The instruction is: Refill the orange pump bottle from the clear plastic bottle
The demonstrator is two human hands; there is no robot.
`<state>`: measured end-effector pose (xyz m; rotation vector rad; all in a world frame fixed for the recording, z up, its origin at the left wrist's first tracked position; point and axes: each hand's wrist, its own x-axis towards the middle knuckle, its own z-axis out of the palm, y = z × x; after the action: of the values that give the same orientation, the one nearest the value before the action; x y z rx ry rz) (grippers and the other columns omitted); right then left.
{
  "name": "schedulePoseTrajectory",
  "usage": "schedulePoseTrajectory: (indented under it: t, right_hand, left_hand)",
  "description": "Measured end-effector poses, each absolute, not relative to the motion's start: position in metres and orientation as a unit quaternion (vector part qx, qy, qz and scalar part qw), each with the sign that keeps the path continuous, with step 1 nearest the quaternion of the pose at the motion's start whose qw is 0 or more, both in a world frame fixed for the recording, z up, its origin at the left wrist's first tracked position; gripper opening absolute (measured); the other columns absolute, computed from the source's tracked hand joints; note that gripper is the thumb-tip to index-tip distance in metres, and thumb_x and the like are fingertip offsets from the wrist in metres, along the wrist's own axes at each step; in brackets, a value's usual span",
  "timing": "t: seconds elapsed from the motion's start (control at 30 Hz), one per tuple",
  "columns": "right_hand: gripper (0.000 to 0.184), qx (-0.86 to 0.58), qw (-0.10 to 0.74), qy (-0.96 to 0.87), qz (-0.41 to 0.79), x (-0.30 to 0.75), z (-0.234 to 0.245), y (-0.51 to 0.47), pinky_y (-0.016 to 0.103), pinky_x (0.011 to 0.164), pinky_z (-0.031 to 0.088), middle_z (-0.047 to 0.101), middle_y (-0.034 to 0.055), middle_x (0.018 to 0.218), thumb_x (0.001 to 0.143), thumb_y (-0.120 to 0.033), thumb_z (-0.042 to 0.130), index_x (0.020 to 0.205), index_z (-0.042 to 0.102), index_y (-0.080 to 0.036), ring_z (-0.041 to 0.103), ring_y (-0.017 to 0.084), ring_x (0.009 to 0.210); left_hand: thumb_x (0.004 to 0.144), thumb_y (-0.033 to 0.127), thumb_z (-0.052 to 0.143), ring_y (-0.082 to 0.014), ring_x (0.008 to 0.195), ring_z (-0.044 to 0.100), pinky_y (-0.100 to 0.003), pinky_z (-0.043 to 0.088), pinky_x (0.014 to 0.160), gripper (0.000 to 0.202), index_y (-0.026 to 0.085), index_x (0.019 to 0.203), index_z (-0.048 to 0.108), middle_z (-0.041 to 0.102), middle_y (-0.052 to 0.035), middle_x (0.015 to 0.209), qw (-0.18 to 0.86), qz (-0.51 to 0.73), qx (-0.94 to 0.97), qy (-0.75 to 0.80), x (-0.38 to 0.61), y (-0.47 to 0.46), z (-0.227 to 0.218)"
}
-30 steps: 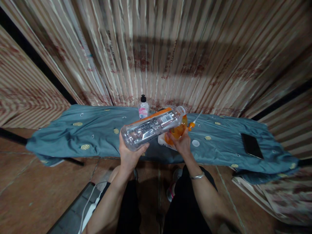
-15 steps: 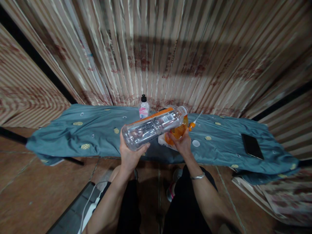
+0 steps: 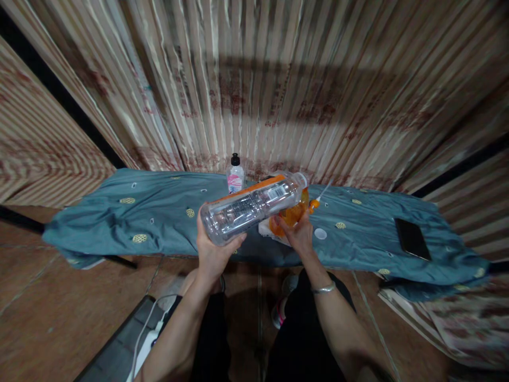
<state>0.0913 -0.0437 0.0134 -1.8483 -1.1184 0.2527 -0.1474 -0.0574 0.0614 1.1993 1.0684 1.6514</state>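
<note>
My left hand [image 3: 214, 254] is closed around the base of a large clear plastic bottle [image 3: 248, 209] with an orange-edged label. The bottle is tilted, its neck pointing right and its mouth over an orange translucent bottle [image 3: 292, 216]. My right hand [image 3: 299, 233] grips that orange bottle, which is partly hidden behind the clear one. Whether liquid is flowing cannot be made out. Beside my right hand lies an orange pump top [image 3: 314, 205] with a pale tube. A white round cap [image 3: 320, 234] lies on the cloth. Something white [image 3: 265, 228], perhaps folded tissue, sits under the orange bottle.
A small clear bottle with a black cap [image 3: 235, 178] stands at the back. A dark phone [image 3: 412, 239] lies on the right of the blue-green cloth [image 3: 167, 228] covering the bench. A striped curtain [image 3: 254, 79] hangs behind. A white power strip [image 3: 145, 350] is at lower left.
The clear bottle and both hands have shifted very slightly to the right. Both hands keep their grips, and the other things lie as before.
</note>
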Motion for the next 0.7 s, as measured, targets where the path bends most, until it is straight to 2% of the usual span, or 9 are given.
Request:
schedulePoseTrajectory:
  t: [0.2, 0.4, 0.7]
  right_hand:
    - [0.092, -0.746, 0.472, -0.456, 0.109, 0.0921, 0.0126, -0.0438, 0.047, 0.084, 0.060, 0.078, 0.0192, 0.115, 0.067, -0.081, 0.072, 0.129, 0.054, -0.017, 0.077, 0.037, 0.102]
    - [0.091, -0.753, 0.466, -0.447, 0.124, 0.0895, 0.0182, -0.0453, 0.048, 0.087, 0.060, 0.077, 0.0209, 0.117, 0.067, -0.075, 0.075, 0.131, 0.052, -0.014, 0.076, 0.038, 0.105]
    - [0.089, -0.752, 0.470, -0.445, 0.120, 0.0917, 0.0164, -0.0445, 0.047, 0.082, 0.060, 0.077, 0.0192, 0.109, 0.065, -0.077, 0.076, 0.125, 0.053, -0.015, 0.076, 0.038, 0.098]
  left_hand:
    - [0.048, 0.049, 0.104, -0.0306, 0.106, 0.078, -0.045, 0.063, 0.098, 0.121, 0.019, 0.148, 0.043, 0.074, -0.0131, 0.119, 0.399, 0.655, 0.487, 0.417, -0.1480, -0.0565, 0.0580]
    - [0.049, 0.048, 0.103, -0.0286, 0.103, 0.078, -0.042, 0.063, 0.095, 0.118, 0.020, 0.147, 0.045, 0.074, -0.0115, 0.118, 0.392, 0.658, 0.492, 0.415, -0.1476, -0.0569, 0.0585]
    - [0.048, 0.050, 0.103, -0.0281, 0.103, 0.078, -0.042, 0.064, 0.093, 0.116, 0.020, 0.144, 0.046, 0.075, -0.0115, 0.115, 0.385, 0.661, 0.494, 0.413, -0.1470, -0.0564, 0.0598]
